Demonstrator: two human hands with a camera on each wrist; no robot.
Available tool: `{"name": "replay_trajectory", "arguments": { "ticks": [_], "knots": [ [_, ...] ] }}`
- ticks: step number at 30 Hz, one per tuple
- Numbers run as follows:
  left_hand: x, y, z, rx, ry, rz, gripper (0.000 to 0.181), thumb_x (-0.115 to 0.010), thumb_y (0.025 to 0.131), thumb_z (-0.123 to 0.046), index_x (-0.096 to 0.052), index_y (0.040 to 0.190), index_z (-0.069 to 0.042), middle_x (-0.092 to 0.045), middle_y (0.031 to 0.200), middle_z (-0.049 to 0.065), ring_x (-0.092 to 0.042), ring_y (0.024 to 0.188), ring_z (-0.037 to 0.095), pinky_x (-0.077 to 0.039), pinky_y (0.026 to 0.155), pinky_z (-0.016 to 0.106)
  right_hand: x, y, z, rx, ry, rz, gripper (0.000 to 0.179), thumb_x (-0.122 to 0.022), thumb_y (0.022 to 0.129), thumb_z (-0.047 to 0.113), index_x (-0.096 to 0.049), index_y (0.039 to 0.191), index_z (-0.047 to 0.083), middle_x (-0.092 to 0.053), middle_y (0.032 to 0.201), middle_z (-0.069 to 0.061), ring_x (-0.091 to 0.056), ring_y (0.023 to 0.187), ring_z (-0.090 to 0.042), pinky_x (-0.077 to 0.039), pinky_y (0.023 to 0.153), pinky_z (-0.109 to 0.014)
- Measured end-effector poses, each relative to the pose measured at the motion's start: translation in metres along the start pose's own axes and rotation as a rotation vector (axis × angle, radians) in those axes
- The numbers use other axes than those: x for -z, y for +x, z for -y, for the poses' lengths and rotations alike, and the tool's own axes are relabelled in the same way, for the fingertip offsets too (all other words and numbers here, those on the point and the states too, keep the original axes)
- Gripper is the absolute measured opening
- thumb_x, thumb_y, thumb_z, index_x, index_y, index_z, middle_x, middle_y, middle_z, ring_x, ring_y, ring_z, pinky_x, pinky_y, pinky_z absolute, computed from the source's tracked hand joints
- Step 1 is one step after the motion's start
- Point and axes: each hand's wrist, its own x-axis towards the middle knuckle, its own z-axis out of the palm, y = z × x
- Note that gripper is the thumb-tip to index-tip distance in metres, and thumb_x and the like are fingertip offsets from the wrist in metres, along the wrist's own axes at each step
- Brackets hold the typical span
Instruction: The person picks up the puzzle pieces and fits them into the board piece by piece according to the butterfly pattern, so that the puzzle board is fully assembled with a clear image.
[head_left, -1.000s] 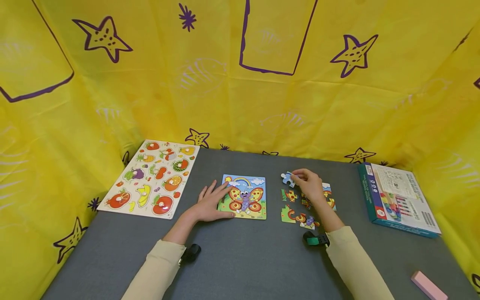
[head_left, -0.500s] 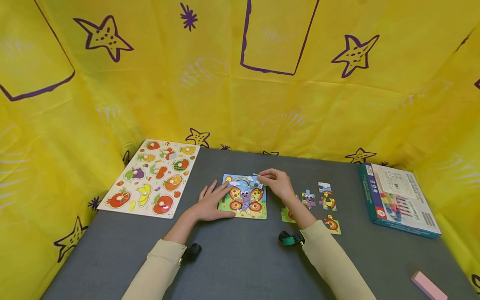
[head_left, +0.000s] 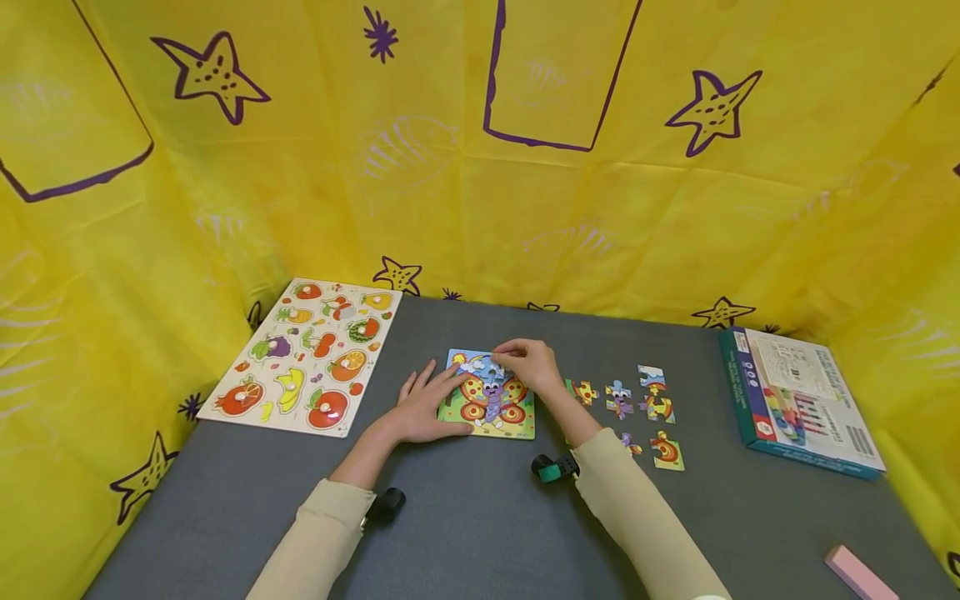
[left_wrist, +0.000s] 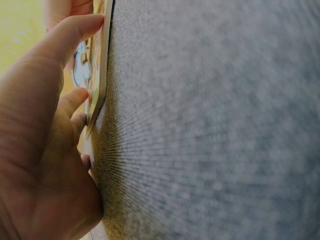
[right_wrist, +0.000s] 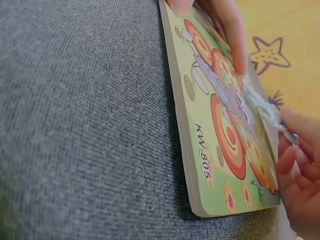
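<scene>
"What is the right hand [head_left: 531, 367] doing?"
"Its fingers are almost together, pinching a blue puzzle piece [right_wrist: 270, 116] at twelve o'clock on the butterfly board [head_left: 519, 426]."
"And the left hand [head_left: 422, 413]?"
"Its fingers are spread wide and touch the board at nine o'clock."
"Where are the loose pieces [head_left: 619, 402]?"
"On the gray counter [head_left: 465, 517], at three o'clock from that board. The fruit board [head_left: 267, 377] is at nine."

Both arms stretched forward, left arm [head_left: 303, 537] and right arm [head_left: 637, 512] slanting inward. Here's left hand [head_left: 422, 412]: fingers spread, thumb set well apart. Over to right hand [head_left: 532, 367]: thumb and fingertip pinched together, other fingers apparently curled, though right wrist view crops them. Hands near each other, not touching.
</scene>
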Motion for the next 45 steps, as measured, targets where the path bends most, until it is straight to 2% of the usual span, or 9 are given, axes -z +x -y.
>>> {"name": "replay_trajectory", "arguments": {
  "ticks": [9, 14, 18, 22, 26, 32, 40, 45],
  "knots": [
    [-0.002, 0.002, -0.001, 0.02, 0.015, -0.007, 0.086, -0.069, 0.082, -0.056, -0.034, 0.153, -0.022, -0.021, 0.161, 0.004, 0.0, 0.148, 0.037, -0.001, 0.113, 0.061, -0.007, 0.002, 0.002, 0.088, -0.092, -0.025, 0.015, -0.076, 0.087, 0.026, -0.078, 0.094, 0.013, -0.071, 0.085, 0.0, -0.062, 0.075, -0.016, -0.048, 0.064, -0.03],
    [-0.007, 0.006, -0.001, 0.042, 0.077, -0.016, 0.09, -0.065, 0.083, -0.061, -0.029, 0.155, -0.022, -0.021, 0.161, 0.004, -0.002, 0.148, 0.037, -0.002, 0.112, 0.062, -0.011, 0.003, 0.001, 0.148, -0.155, -0.048, 0.013, -0.075, 0.087, 0.023, -0.078, 0.094, 0.012, -0.069, 0.084, -0.001, -0.058, 0.071, -0.015, -0.045, 0.062, -0.029],
    [-0.008, 0.009, -0.007, 0.11, 0.148, -0.003, 0.09, -0.057, 0.085, -0.067, -0.022, 0.157, -0.027, -0.02, 0.161, 0.003, -0.003, 0.148, 0.037, -0.004, 0.113, 0.061, -0.013, 0.003, 0.0, 0.18, -0.18, -0.068, 0.012, -0.075, 0.087, 0.022, -0.078, 0.092, 0.012, -0.07, 0.085, -0.001, -0.058, 0.07, -0.014, -0.045, 0.061, -0.028],
    [-0.009, 0.011, -0.016, 0.172, 0.204, -0.008, 0.087, -0.052, 0.086, -0.071, -0.024, 0.156, -0.029, -0.021, 0.16, 0.004, -0.007, 0.146, 0.039, -0.007, 0.112, 0.061, -0.015, 0.002, -0.001, 0.194, -0.183, -0.078, 0.012, -0.076, 0.087, 0.022, -0.078, 0.091, 0.012, -0.069, 0.085, -0.002, -0.058, 0.069, -0.014, -0.045, 0.06, -0.028],
    [-0.01, 0.011, -0.02, 0.188, 0.243, -0.019, 0.083, -0.052, 0.087, -0.069, -0.029, 0.155, -0.026, -0.023, 0.159, 0.005, -0.011, 0.145, 0.041, -0.009, 0.112, 0.062, -0.016, 0.002, -0.002, 0.201, -0.2, -0.084, 0.012, -0.076, 0.087, 0.023, -0.078, 0.091, 0.012, -0.066, 0.085, -0.002, -0.056, 0.072, -0.015, -0.044, 0.062, -0.029],
    [-0.009, 0.011, -0.023, 0.193, 0.241, -0.025, 0.081, -0.053, 0.088, -0.067, -0.032, 0.154, -0.026, -0.024, 0.158, 0.005, -0.012, 0.145, 0.041, -0.01, 0.112, 0.062, -0.017, 0.001, -0.004, 0.197, -0.219, -0.1, 0.013, -0.077, 0.086, 0.024, -0.077, 0.091, 0.012, -0.063, 0.088, -0.003, -0.055, 0.075, -0.017, -0.045, 0.065, -0.032],
    [-0.009, 0.012, -0.026, 0.176, 0.25, -0.042, 0.08, -0.054, 0.088, -0.066, -0.033, 0.154, -0.024, -0.027, 0.156, 0.006, -0.017, 0.143, 0.041, -0.012, 0.111, 0.063, -0.019, 0.001, -0.005, 0.124, -0.258, -0.122, 0.015, -0.077, 0.085, 0.032, -0.073, 0.088, 0.018, -0.061, 0.09, 0.001, -0.054, 0.077, -0.016, -0.044, 0.067, -0.033],
    [-0.009, 0.014, -0.026, 0.116, 0.241, -0.08, 0.078, -0.054, 0.09, -0.062, -0.037, 0.152, -0.018, -0.03, 0.154, 0.01, -0.02, 0.142, 0.038, -0.012, 0.112, 0.061, -0.018, 0.003, -0.006, 0.158, -0.256, -0.106, 0.015, -0.077, 0.085, 0.028, -0.072, 0.086, 0.014, -0.06, 0.088, -0.002, -0.052, 0.075, -0.017, -0.043, 0.067, -0.032]
  ]
}}
